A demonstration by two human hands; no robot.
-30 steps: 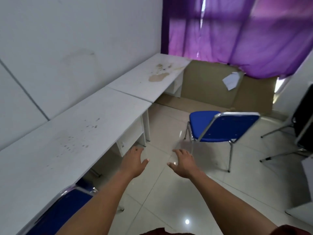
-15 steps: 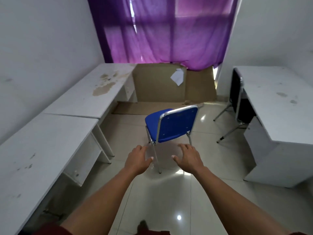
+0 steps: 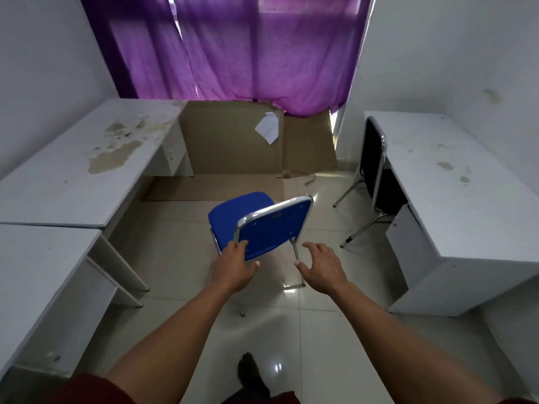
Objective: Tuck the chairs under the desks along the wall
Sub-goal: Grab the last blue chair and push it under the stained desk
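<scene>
A blue chair (image 3: 271,225) with a chrome frame stands on the tiled floor in the middle of the room, its backrest turned toward me. My left hand (image 3: 233,268) is at the backrest's lower left corner, fingers spread and overlapping its edge. My right hand (image 3: 322,266) hovers open just right of the backrest, near the chair's rear leg, apart from it. Two white desks run along the left wall, the far one (image 3: 96,164) stained brown, the near one (image 3: 38,275) beside me. A black chair (image 3: 372,158) sits partly under the right-hand white desk (image 3: 455,188).
Flattened cardboard (image 3: 233,141) leans against the far wall under a purple curtain (image 3: 242,48), with more cardboard lying on the floor. A white paper (image 3: 267,131) hangs on the cardboard. My dark shoe (image 3: 252,374) shows at the bottom. Glossy tiles lie between the desk rows.
The view has swung right and come closer to the blue chair. Both hands have advanced to the backrest, the left now reaching its edge.
</scene>
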